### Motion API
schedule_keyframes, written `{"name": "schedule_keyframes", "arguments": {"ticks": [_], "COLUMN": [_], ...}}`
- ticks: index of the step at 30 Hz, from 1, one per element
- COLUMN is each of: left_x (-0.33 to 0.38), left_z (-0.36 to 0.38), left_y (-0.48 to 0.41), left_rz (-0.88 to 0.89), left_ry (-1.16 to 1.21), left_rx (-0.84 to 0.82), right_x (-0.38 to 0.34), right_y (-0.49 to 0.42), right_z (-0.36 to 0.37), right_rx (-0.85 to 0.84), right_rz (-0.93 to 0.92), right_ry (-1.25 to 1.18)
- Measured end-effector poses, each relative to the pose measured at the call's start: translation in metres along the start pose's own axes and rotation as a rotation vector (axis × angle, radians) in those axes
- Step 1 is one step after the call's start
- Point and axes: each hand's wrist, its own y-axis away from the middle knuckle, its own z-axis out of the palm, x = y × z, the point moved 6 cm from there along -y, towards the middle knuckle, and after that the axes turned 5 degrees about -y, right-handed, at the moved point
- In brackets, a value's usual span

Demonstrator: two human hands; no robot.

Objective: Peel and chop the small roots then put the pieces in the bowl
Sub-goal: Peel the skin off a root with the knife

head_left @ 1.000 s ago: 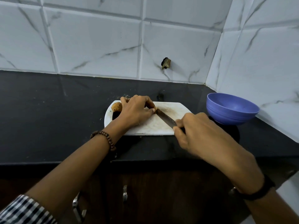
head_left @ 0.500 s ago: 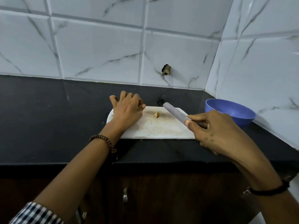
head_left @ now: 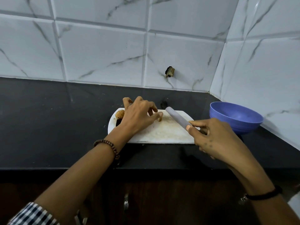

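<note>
Left hand (head_left: 139, 114) is over the left half of the white cutting board (head_left: 162, 135), fingers curled down, thumb tip on a small cut root piece (head_left: 160, 119); can't tell whether it's actually pinched or just touched. An unpeeled brown root (head_left: 119, 114) sits at the board's far-left end, partly hidden behind that hand. Right hand (head_left: 214, 138) grips the knife (head_left: 177, 117): handle buried in the fist, index finger laid along the blade's back, grey blade pointing up-left and raised over the right part of the board, tip close to the cut piece but apart from it. Blue bowl (head_left: 235, 117) stands upright on the black countertop (head_left: 48, 119), just right of the board, in the corner of the marble-look tile wall (head_left: 100, 51). Board surface is smeared with pale residue. Wooden bead bracelet (head_left: 108, 146) on the left wrist, black band (head_left: 263, 195) on the right, checked sleeve (head_left: 32, 213) at bottom left. Dark cabinet front with a metal handle (head_left: 126, 203) below the counter edge.
</note>
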Motion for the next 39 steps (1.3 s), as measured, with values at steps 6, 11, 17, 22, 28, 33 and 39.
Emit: {"name": "schedule_keyframes", "arguments": {"ticks": [6, 11, 17, 22, 28, 33, 39], "left_x": [0.002, 0.002, -0.002, -0.007, -0.007, -0.006, -0.004], "left_z": [0.011, 0.013, 0.015, 0.019, 0.02, 0.019, 0.017], "left_y": [0.0, -0.001, -0.002, -0.003, -0.004, -0.004, -0.002], "left_rz": [0.035, 0.048, 0.018, -0.025, -0.041, -0.033, -0.015], "left_ry": [0.051, 0.076, 0.068, 0.059, 0.066, 0.05, 0.006], "left_rx": [-0.107, -0.142, -0.107, -0.088, -0.083, -0.078, -0.047], "right_x": [0.002, 0.0, -0.01, -0.015, -0.019, -0.027, -0.039], "right_y": [-0.006, -0.008, -0.008, -0.014, -0.02, -0.021, -0.022], "right_z": [0.003, 0.007, 0.016, 0.025, 0.033, 0.036, 0.042], "right_rx": [0.014, 0.018, 0.018, 0.031, 0.019, 0.031, -0.026], "right_rz": [-0.004, -0.021, -0.067, -0.081, -0.048, -0.047, -0.028], "right_ry": [-0.019, -0.01, 0.052, 0.145, 0.221, 0.334, 0.422]}}
